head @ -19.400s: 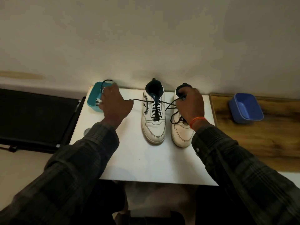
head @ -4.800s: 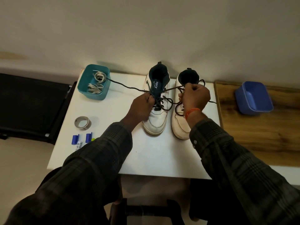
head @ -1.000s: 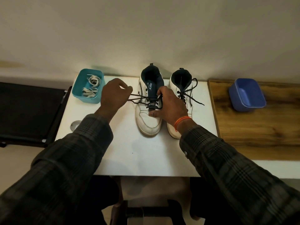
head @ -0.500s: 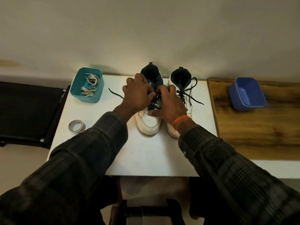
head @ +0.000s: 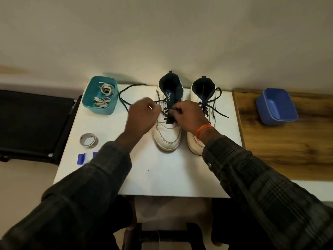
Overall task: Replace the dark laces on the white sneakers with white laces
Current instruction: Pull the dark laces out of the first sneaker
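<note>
So: both hands sit over the left sneaker [head: 168, 129] on the white table [head: 162, 177]. Left hand [head: 142, 117] has fingers curled, pinching the dark lace [head: 124, 103], which loops out beyond & left of that hand toward the teal bin [head: 90, 107]. Right hand [head: 191, 115] also curled; fingertips pinch a lace end just left of it, over the eyelets. Exact grip pts hard to make out, as knuckles cover most of the lacing. Right sneaker [head: 196, 143] is just right of the right hand, partly hidden by wrist & sleeve; its dark lace [head: 214, 107] is loose. White laces [head: 103, 95] lie tangled in the teal bin. Tape roll [head: 88, 140] near the left forearm; blue caps [head: 81, 159] partly covered by sleeve. Blue tub [head: 276, 106] far right of the right hand, on wood top [head: 288, 150].
</note>
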